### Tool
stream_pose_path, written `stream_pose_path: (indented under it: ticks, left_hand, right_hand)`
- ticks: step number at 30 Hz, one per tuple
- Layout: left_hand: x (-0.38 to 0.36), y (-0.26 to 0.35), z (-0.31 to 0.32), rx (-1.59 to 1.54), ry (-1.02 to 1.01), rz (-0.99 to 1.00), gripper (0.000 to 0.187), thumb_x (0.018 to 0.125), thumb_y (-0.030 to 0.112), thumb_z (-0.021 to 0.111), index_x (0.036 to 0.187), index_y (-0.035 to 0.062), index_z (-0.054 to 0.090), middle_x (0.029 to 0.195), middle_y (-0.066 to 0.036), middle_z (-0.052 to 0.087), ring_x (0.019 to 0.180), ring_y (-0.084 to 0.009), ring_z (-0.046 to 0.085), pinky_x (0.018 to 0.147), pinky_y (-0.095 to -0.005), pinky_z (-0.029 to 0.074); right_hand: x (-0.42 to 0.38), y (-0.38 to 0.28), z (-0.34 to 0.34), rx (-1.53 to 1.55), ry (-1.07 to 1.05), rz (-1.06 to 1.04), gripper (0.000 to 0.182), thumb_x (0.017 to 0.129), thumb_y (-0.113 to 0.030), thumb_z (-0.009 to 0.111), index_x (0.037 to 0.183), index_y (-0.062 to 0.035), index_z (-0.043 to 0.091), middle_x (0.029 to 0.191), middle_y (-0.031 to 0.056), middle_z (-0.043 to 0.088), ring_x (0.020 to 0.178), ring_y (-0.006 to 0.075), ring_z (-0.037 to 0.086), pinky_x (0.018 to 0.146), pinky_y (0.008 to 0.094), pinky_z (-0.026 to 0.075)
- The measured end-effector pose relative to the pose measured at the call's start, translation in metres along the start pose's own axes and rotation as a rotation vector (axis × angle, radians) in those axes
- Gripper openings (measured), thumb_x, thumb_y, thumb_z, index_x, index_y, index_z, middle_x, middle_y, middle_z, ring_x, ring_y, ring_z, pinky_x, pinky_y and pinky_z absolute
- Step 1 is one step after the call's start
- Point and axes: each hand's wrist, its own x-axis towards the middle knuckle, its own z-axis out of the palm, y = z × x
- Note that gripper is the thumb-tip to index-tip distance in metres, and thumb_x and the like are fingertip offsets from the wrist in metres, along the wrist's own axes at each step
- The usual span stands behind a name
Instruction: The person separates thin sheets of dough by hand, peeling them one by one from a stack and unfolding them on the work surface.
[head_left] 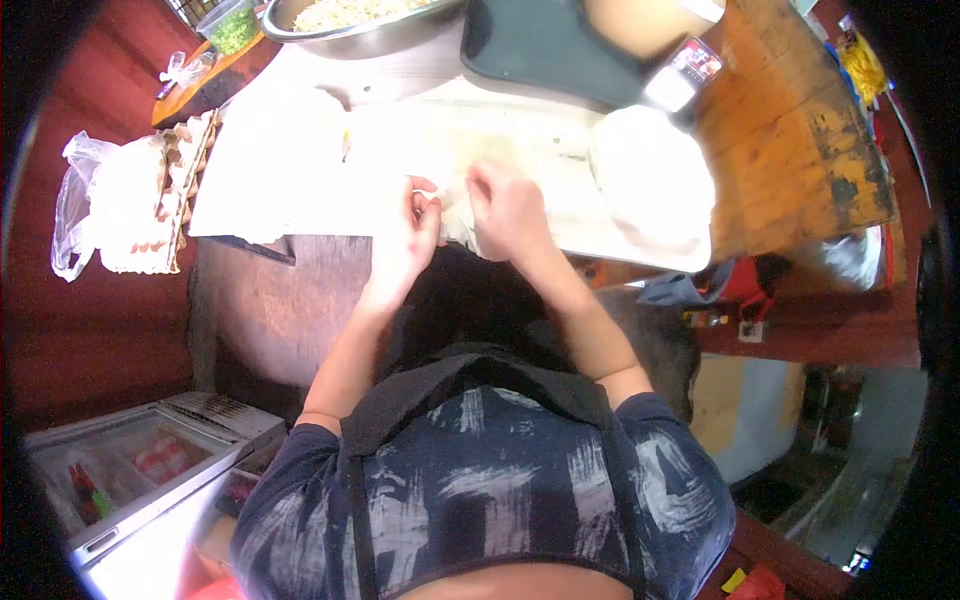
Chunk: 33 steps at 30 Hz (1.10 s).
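Between my two hands is a small pale, soft piece like a thin sheet of dough (458,222), washed out by the glare. The fingers of my left hand (412,228) are pinched at its left side. On its right, my right hand (508,208) is curled closed, with its fingertips against the piece. Both hands are over the front edge of a white tray (560,238). A large white rounded mass (652,178) lies at the tray's right end, overexposed.
A metal bowl (375,38) of chopped filling stands at the back, beside a dark board (535,50). A phone (684,74) leans at the back right. Egg cartons (135,205) are on the left, with a tub of chopped greens (232,28) behind. A glass-topped freezer (130,470) stands lower left.
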Motion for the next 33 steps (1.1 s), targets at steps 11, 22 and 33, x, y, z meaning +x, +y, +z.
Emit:
stream_pose_path:
  ticks: [11, 22, 33]
  left_hand:
    - [-0.001, 0.019, -0.006, 0.115, -0.1, -0.059, 0.036, 0.091, 0.006, 0.056, 0.125, -0.0028, 0.055, 0.068, -0.002, 0.055, 0.055, -0.0091, 0.054, 0.053, -0.0237, 0.047]
    - [0.014, 0.015, -0.011, 0.123, 0.035, -0.023, 0.036, 0.089, 0.007, 0.055, 0.124, -0.002, 0.054, 0.068, -0.013, 0.063, 0.058, -0.019, 0.057, 0.059, -0.0326, 0.046]
    - [0.01, 0.022, -0.004, 0.058, -0.007, 0.057, 0.034, 0.088, 0.007, 0.057, 0.121, -0.0037, 0.056, 0.066, -0.015, 0.061, 0.054, -0.0201, 0.056, 0.056, -0.0332, 0.046]
  right_hand:
    - [0.006, -0.001, -0.001, 0.098, -0.069, 0.025, 0.013, 0.083, -0.018, 0.059, 0.081, -0.0049, 0.06, 0.08, 0.0156, 0.064, 0.077, 0.0349, 0.063, 0.067, 0.0441, 0.05]
    - [0.006, 0.002, -0.006, 0.073, -0.043, 0.119, 0.012, 0.082, -0.017, 0.063, 0.087, -0.0061, 0.065, 0.077, 0.0158, 0.066, 0.073, 0.0338, 0.065, 0.064, 0.0396, 0.051]
    - [0.011, 0.0, 0.003, -0.021, -0.019, -0.058, 0.013, 0.083, -0.02, 0.06, 0.084, -0.007, 0.062, 0.079, 0.0125, 0.066, 0.073, 0.0326, 0.063, 0.068, 0.0439, 0.046]
